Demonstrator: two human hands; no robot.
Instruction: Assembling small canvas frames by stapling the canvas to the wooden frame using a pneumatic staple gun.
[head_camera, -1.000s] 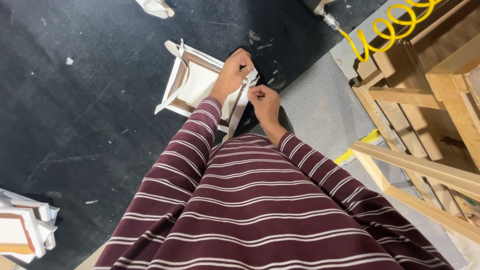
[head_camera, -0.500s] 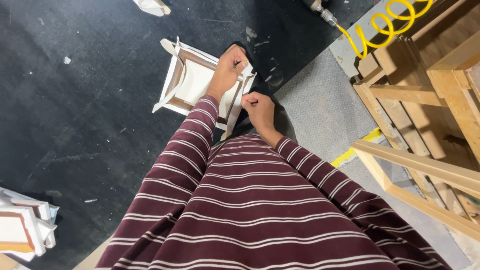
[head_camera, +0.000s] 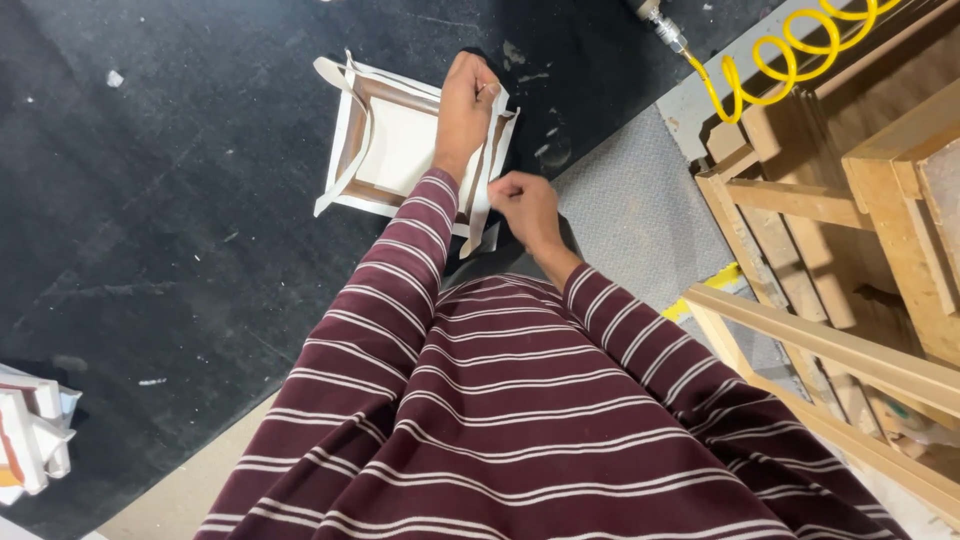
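Observation:
A small square wooden frame with white canvas (head_camera: 395, 145) lies face down on the black mat (head_camera: 180, 200). Loose canvas flaps stick out along its edges. My left hand (head_camera: 465, 105) presses down on the frame's right edge, fingers curled over the folded canvas. My right hand (head_camera: 525, 205) is closed in a fist just right of the frame's near corner, beside a canvas flap; whether it pinches the flap is unclear. Both arms wear a maroon sleeve with white stripes.
A coiled yellow air hose (head_camera: 800, 55) with a metal fitting lies at the top right. Stacked wooden stretcher frames (head_camera: 850, 230) fill the right side, over grey carpet (head_camera: 640, 220). More wrapped canvases (head_camera: 30, 435) sit at the lower left.
My left hand stayed pressed on the frame's right edge. My right hand drew back from the frame's edge toward me and closed into a fist.

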